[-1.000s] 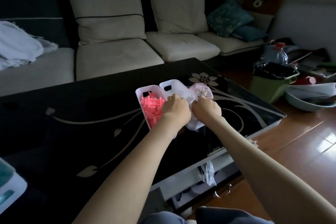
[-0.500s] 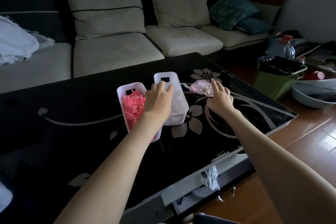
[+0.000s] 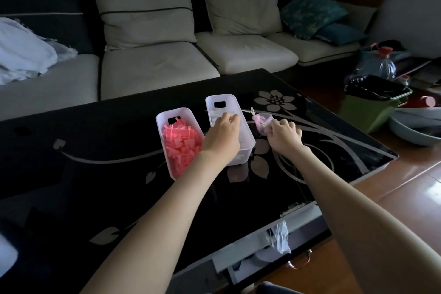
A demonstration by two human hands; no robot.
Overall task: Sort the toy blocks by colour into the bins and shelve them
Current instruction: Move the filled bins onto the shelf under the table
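- Toward the far edge of the black table (image 3: 95,145), two white bins sit side by side. The left bin (image 3: 160,126) is full of pink blocks (image 3: 182,148).
- Left hand (image 3: 223,137) is over the right bin (image 3: 220,99), fingers curled down into it — can't tell if it's holding anything.
- Right hand (image 3: 284,137) pinches a small pink pouch (image 3: 262,120) just right of that bin.

Blocks (image 3: 182,148) are pink, bin (image 3: 174,110) white, table (image 3: 95,141) black with pale flowers

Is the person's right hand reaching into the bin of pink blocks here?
No: the right hand pinches a small pink pouch on the table, well to the right of the bin of pink blocks.
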